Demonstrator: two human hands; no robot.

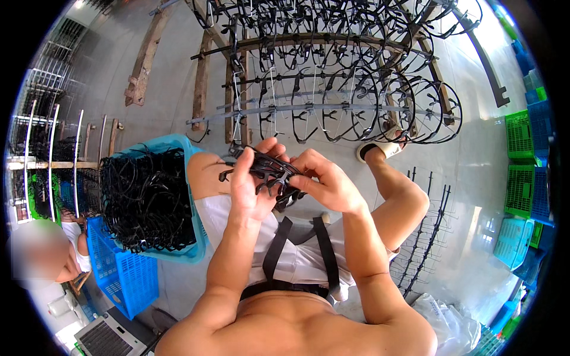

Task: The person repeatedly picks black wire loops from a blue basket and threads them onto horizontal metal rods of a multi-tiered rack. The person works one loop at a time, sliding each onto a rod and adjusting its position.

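Left hand (248, 185) curled around black parts (274, 172), thumb up; right hand (322, 181) pinches the same bunch, thumb and fingers closed on it. Bunch is held up over the lap, right of the teal bin (190, 255). Look: thin, curved, glossy black, hooked ends, tangled. Plastic bag (448, 326) lower right has faint marks, too small to read.
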